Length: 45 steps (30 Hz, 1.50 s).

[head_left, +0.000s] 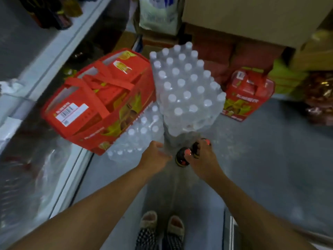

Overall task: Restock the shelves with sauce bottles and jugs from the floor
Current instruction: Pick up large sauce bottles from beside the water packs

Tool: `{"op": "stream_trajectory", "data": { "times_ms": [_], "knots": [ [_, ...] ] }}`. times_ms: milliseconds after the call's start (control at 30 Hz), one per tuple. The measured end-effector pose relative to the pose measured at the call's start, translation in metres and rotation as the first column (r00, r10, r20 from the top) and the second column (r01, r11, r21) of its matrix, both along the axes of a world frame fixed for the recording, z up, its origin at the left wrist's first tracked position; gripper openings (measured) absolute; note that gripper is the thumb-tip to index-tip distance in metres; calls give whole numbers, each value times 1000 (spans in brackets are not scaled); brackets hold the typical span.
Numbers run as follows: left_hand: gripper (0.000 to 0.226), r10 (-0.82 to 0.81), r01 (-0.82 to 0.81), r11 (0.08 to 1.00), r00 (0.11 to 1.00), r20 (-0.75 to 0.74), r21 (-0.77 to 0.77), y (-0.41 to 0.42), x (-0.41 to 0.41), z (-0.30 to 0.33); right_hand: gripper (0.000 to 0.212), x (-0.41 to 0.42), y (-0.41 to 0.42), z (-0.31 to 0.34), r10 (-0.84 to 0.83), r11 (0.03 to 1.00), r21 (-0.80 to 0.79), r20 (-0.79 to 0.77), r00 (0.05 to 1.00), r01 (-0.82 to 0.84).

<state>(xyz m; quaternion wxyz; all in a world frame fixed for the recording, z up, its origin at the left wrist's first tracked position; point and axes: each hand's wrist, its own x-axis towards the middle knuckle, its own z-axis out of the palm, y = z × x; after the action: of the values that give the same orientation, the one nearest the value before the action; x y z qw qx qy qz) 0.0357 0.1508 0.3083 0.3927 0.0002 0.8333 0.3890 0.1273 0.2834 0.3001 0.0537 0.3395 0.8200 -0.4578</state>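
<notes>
Two dark sauce bottles with red caps (187,153) stand low on the floor just in front of the stacked water packs. My right hand (202,160) grips them from above, fingers curled round their tops. My left hand (155,156) reaches beside them with relaxed fingers, touching clear plastic wrap and holding nothing. Shelves run along the left, with dark bottles (52,15) on an upper shelf (59,42).
A shrink-wrapped pack of clear white-capped bottles (185,87) sits on another pack (142,134). A red carton with handles (100,101) leans on them; a smaller red carton (248,92) stands at right. Boxes and bags fill the back. My feet (162,226) stand on grey floor.
</notes>
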Motion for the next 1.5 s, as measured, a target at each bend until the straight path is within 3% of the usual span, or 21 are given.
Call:
{"op": "stream_trajectory", "data": {
  "times_ms": [67, 167, 300, 500, 700, 800, 967, 1100, 1233, 1333, 1500],
  "knots": [
    [45, -52, 52, 998, 999, 4, -22, 7, 5, -34, 52, 9, 5, -33, -34, 999, -15, 21, 999, 35],
    [48, -99, 101, 993, 994, 34, -64, 14, 7, -96, 33, 22, 11, -92, -103, 993, -49, 37, 994, 104],
    [50, -168, 171, 978, 985, 34, -117, 18, 7, -186, 62, 36, 7, -189, -123, 984, -113, 147, 981, 140],
    [54, -332, 322, 935, 942, -48, -148, 30, -16, -314, 71, 36, 5, -324, -208, 960, -143, 207, 956, 240],
    [67, -461, 448, 886, 877, -136, -117, 48, -43, -416, 50, 8, 14, -426, -435, 823, -299, 218, 874, 484],
    [77, -505, 494, 863, 847, -166, -103, 54, -50, -455, 44, -10, 21, -465, -483, 797, -310, 190, 855, 519],
    [81, -534, 533, 844, 822, -200, -60, 64, -57, -494, 27, -27, 19, -509, -454, 879, -152, 16, 891, 451],
    [83, -564, 567, 823, 801, -200, -50, 66, -59, -508, 22, -19, 28, -508, -480, 861, -232, -72, 874, 453],
    [91, -580, 590, 807, 791, -196, -5, 69, -46, -520, 12, 5, 34, -504, -410, 881, -260, -7, 912, 394],
    [107, -612, 625, 780, 774, -165, 39, 71, -30, -530, 18, 25, 43, -506, -376, 891, -272, 12, 927, 365],
    [106, -577, 584, 796, 812, -93, 159, 84, -17, -556, 16, 39, 70, -513, -316, 934, -226, -164, 934, 276]
  ]
}}
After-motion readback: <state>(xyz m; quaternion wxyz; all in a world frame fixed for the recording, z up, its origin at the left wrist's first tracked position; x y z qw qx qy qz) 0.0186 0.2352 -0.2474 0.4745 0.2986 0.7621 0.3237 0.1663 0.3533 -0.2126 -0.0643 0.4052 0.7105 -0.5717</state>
